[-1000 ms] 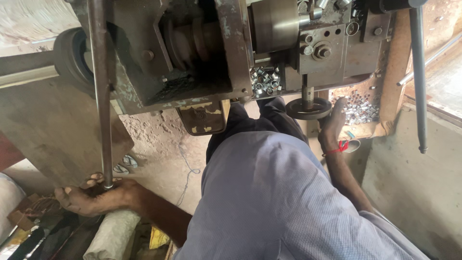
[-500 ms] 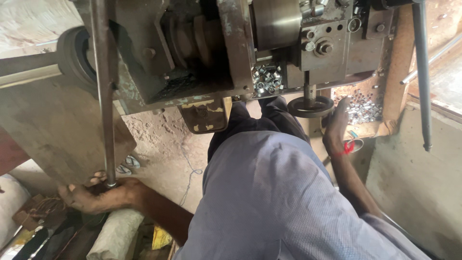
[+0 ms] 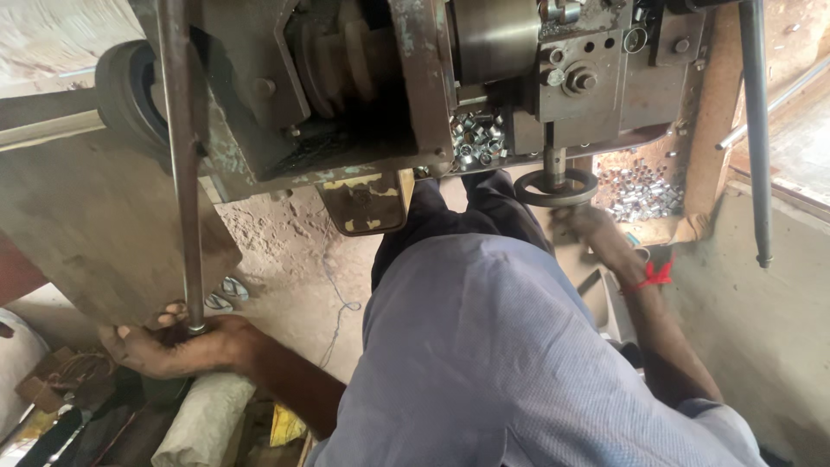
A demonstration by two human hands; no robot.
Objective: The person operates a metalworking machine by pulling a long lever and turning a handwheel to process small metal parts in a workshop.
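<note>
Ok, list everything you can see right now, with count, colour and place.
lathe-type machine: one, grey-brown, across top
long lever rod: one, rusty grey, left, lower end in the left hand
handwheel: one, dark, under machine, right of centre
small metal parts: many, silver, in tray at right; more under the machine
second rod: one, grey, far right
sack: one, pale, bottom left
left hand: gripping the rod's end
right hand: at the handwheel, red thread on wrist
</note>
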